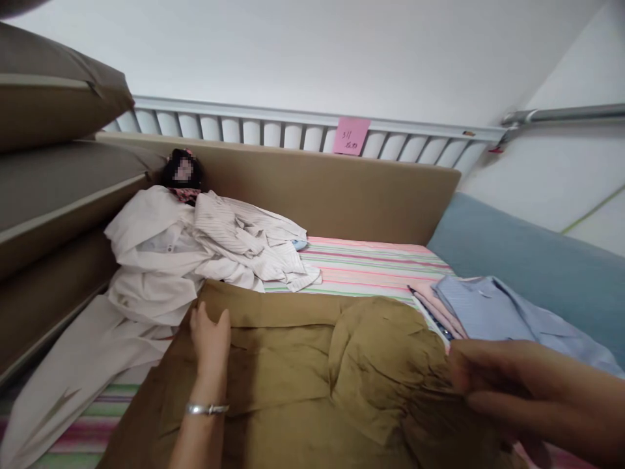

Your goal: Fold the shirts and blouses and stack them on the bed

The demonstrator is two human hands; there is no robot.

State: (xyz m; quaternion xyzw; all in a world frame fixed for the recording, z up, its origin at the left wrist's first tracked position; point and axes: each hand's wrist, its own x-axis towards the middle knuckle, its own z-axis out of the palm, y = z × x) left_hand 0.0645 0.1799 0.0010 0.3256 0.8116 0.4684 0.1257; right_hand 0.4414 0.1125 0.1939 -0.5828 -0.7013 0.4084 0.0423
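Note:
An olive-brown garment (293, 378) lies spread over the bed in front of me, its right part bunched into folds. My left hand (209, 332) rests on its upper left corner, thumb and fingers apart, with a silver bracelet on the wrist. At the garment's right edge my right hand (493, 378) is closed, and the gathered cloth runs into it. Its fingertips are partly hidden. What kind of garment this is, I cannot make out.
White and striped clothes (249, 234) lie heaped at the back left. Folded blue clothing (493, 306) sits at the right, beside a blue padded side (527, 260). Brown cushions (63, 189) are stacked at left. Behind stands a brown headboard (317, 189).

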